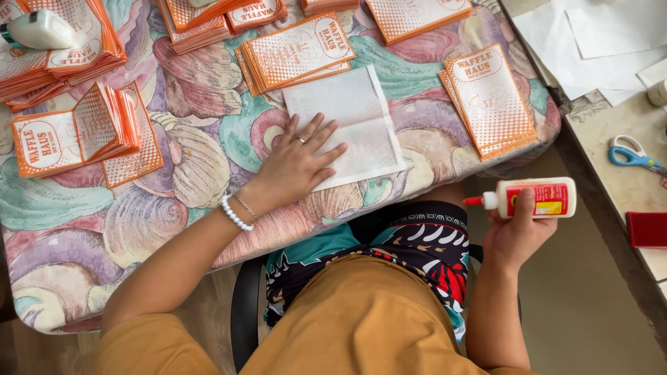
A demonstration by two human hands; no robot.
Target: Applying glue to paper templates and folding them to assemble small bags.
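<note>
Two hands busy: left hand point(299, 163) flat and spread on a white paper bag point(351, 125) near the desk's point(139, 222) front edge; right hand point(517, 232) wrapped around a glue bottle point(538, 198), held off the desk's right corner.
Risk: red nozzle points left over the lap, so a squeeze could drip there. Bag's lower corner overhangs the edge and could slip. Orange bag stacks point(490, 101) crowd the back and right; open room is front-left only.

White paper sheet point(354, 125) is lying flat on desk w/ shell-print cover, slightly skewed; white glue bottle point(538, 198), red label & red nozzle, is lying sideways off desk edge.
</note>
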